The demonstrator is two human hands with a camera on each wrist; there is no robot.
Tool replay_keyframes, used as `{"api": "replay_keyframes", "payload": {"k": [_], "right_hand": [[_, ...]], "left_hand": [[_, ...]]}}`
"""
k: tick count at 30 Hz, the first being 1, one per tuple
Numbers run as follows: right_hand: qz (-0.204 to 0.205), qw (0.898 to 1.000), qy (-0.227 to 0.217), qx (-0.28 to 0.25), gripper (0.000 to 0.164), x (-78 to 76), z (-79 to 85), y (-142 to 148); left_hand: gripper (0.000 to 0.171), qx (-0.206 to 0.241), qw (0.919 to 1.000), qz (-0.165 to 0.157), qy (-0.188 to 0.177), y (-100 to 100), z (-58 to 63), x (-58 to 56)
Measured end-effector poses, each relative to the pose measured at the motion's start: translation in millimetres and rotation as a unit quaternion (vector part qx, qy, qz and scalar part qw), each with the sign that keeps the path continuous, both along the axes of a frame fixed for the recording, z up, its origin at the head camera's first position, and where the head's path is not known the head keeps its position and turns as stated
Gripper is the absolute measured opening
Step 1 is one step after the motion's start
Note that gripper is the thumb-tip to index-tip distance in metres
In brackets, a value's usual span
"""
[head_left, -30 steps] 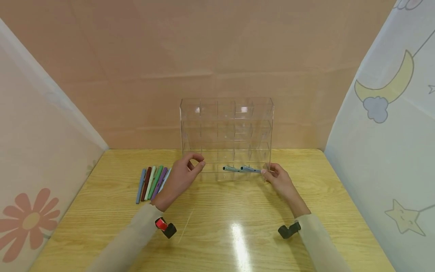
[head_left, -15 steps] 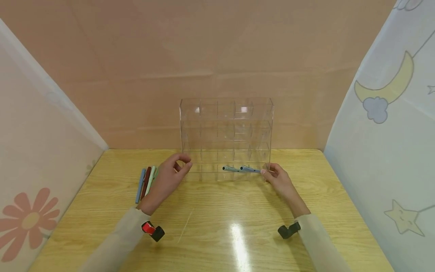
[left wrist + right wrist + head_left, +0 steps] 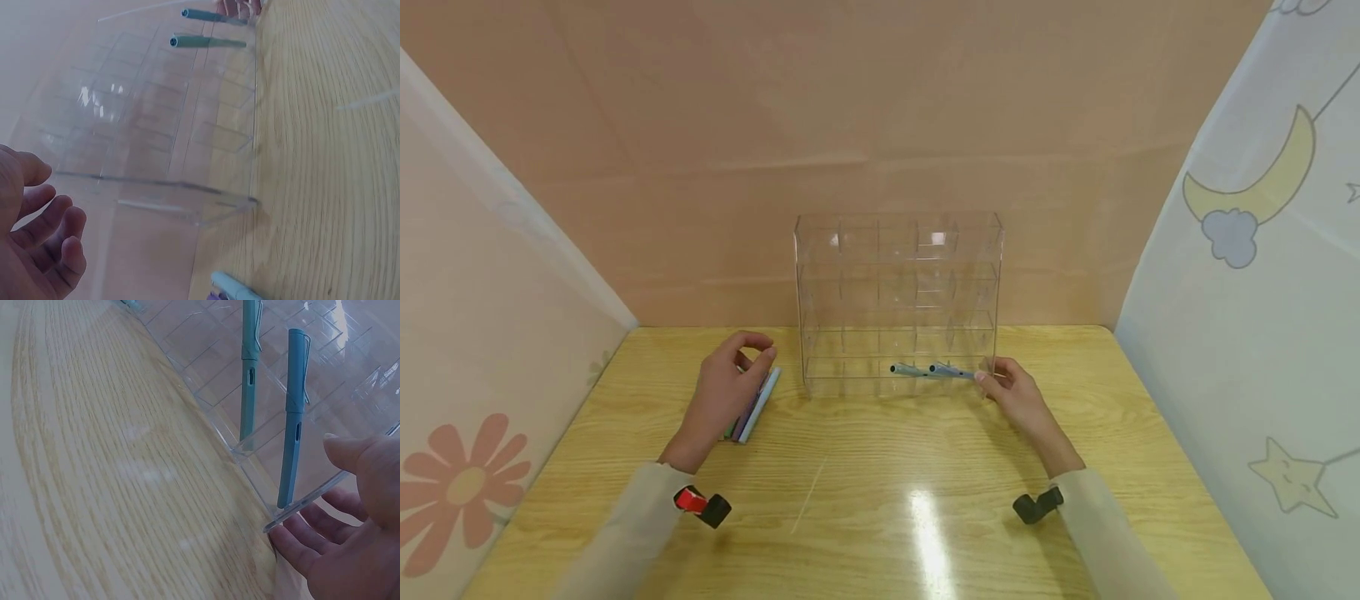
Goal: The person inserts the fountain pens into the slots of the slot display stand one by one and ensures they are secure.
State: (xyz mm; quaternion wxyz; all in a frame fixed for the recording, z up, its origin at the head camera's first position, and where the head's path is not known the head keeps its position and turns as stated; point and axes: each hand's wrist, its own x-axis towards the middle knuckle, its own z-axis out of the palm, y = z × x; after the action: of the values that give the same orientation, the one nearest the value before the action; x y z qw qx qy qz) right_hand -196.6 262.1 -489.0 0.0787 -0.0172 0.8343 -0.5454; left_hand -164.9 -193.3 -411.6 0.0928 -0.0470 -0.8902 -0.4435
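Clear plastic rack point(image 3: 895, 312): right hand point(image 3: 1018, 402) grips its side edge; left hand point(image 3: 724, 390), fingers loosely curved over pens point(image 3: 761, 406), has open room.

Pink flower point(image 3: 466, 486) on left wall point(image 3: 497, 283); yellow moon point(image 3: 1283, 179), lilac cloud point(image 3: 1230, 239), star point(image 3: 1292, 477) on right wall point(image 3: 1217, 358)

Draws the left hand point(image 3: 722, 396) leftward, from in front of the clear rack's point(image 3: 897, 293) lower left part a second ago to over the pens on the table. Carries the left sleeve point(image 3: 625, 525) and the red-and-black wrist device point(image 3: 703, 506) the same way. Blocks all or nearly all of the blue, dark red and pale green pens, in plain sight half a second ago. Uncovers the light blue pen point(image 3: 760, 406) and part of the purple pen point(image 3: 744, 422), both hidden then. Bares the rack's lower left corner, previously partly covered by fingers.
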Motion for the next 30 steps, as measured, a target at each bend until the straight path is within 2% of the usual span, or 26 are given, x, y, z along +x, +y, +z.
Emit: {"api": "replay_keyframes", "payload": {"k": [7,15,21,30], "right_hand": [[-0.001,1.0,-0.003,0.001,0.069,-0.2,0.2,-0.2],[0.006,1.0,-0.004,0.0,0.07,1.4,-0.6,0.3],[-0.001,1.0,-0.006,0.002,0.07,1.8,0.6,0.2],[0.0,1.0,0.001,-0.008,0.067,2.0,3.7,-0.8]], "left_hand": [[0.037,0.005,0.9994,0.032,-0.007,-21.3,-7.2,2.3],[0.035,-0.005,0.9978,0.066,0.008,-43.3,-11.7,-0.2],[0.037,-0.001,0.997,0.077,-0.007,-54.4,-11.4,1.3],[0.038,0.004,0.9955,0.093,-0.02,-69.4,-20.0,0.1]]}}
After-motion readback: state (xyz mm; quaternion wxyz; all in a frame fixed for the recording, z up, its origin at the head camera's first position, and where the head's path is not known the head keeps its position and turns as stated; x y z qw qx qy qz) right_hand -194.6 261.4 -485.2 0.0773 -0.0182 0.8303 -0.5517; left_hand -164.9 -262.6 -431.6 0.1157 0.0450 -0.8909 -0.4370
